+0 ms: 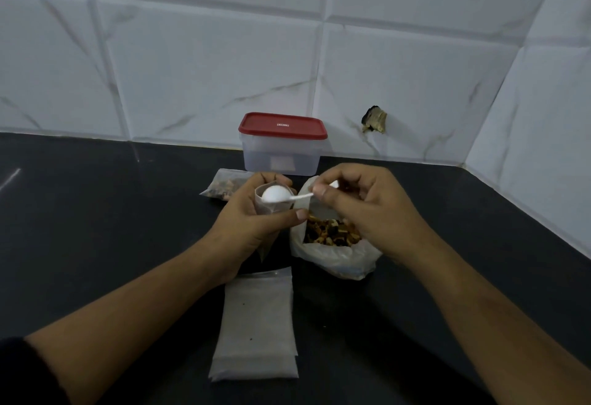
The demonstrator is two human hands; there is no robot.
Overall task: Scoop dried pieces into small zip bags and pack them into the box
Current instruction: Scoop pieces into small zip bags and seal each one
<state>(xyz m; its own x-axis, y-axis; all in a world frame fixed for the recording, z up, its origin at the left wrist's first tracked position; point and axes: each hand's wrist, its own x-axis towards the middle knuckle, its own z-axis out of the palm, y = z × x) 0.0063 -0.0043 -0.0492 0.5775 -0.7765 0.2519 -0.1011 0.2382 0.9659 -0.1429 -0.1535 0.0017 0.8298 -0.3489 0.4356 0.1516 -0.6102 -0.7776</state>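
A black sleeve (28,372) covers the left upper arm, ending near the elbow. Both forearms, the left hand (252,228) and the right hand (358,209) are bare.

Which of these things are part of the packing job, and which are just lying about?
In the job:
left hand holding a small bag
right hand pinching the spoon
big bag of dried pieces
filled bag
empty bags
box, lid on

Just there:
wall chip
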